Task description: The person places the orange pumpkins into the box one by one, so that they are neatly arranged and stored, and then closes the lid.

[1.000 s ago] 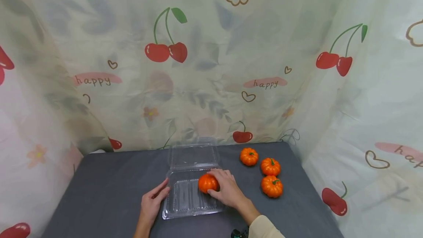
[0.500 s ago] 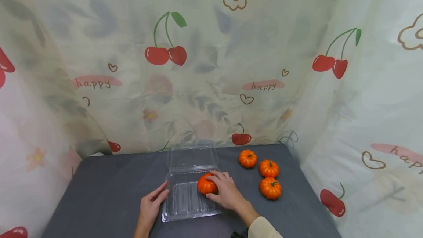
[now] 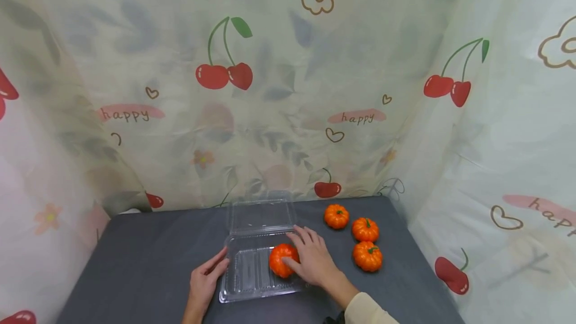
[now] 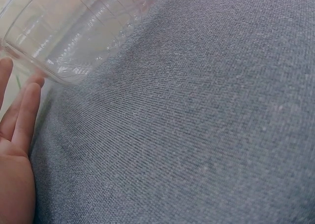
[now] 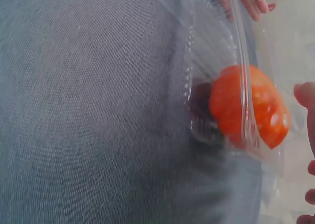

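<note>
Right hand [image 3: 315, 261], lower centre of the head view, with fingers spread and relaxed over the small orange pumpkin [image 3: 282, 260]; the thumb touches its near side, but the fingers no longer look curled round it, so the grip appears loosened rather than clamped. The pumpkin sits in the right end of the clear plastic clamshell box [image 3: 252, 276], whose hinged lid [image 3: 262, 214] lies open flat toward the top of the frame. Left hand [image 3: 206, 279], fingers straight, rests against the box's left edge; the left wrist view shows the fingertips [image 4: 22, 111] beside the ribbed clear wall [image 4: 64, 42]. To place well, the fruit should probably settle flat on the ribbed floor, clear of the rim, while the left hand steadies the light box against sliding. Through the wall in the right wrist view the pumpkin [image 5: 248, 106] appears glossy, ribbed and bright orange. Three similar pumpkins [image 3: 365, 229] with green stems wait to the right on the grey cloth [image 3: 135, 264].
</note>
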`<state>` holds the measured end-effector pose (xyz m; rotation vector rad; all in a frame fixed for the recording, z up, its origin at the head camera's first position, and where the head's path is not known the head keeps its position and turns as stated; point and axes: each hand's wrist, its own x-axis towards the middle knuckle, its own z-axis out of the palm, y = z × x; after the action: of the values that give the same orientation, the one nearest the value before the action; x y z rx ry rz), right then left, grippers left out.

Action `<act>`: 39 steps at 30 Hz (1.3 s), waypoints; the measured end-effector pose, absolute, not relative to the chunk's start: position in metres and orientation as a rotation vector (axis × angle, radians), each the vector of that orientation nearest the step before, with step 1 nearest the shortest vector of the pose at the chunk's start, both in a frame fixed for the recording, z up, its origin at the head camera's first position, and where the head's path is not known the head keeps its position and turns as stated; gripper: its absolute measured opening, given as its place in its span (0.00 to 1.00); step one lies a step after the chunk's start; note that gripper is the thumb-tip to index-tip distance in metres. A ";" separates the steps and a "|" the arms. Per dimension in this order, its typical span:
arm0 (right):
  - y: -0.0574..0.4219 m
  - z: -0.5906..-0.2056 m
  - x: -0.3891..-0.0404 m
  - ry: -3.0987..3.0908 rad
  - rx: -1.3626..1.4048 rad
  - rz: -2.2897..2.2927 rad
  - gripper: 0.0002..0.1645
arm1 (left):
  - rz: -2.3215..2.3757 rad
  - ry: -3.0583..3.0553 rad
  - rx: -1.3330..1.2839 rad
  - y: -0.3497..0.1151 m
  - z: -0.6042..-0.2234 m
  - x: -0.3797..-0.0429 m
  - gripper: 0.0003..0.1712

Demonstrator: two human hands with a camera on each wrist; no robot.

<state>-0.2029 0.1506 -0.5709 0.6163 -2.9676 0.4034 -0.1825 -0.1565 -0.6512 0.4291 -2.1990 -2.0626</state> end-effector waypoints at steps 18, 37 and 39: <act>0.197 -0.580 -0.202 -2.950 0.348 0.282 0.45 | -2.078 -2.207 0.446 -0.158 -0.648 -0.181 0.27; 0.254 -0.585 -0.194 -2.898 0.172 0.251 0.50 | -2.088 -2.185 0.428 -0.157 -0.649 -0.182 0.24; 0.260 -0.586 -0.193 -2.896 0.149 0.246 0.50 | -2.086 -2.178 0.422 -0.157 -0.648 -0.182 0.24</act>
<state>-0.1929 0.2598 -0.5859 0.1495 -2.8961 0.2456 -0.1819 -0.1568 -0.6482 0.4216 -2.1782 -2.0864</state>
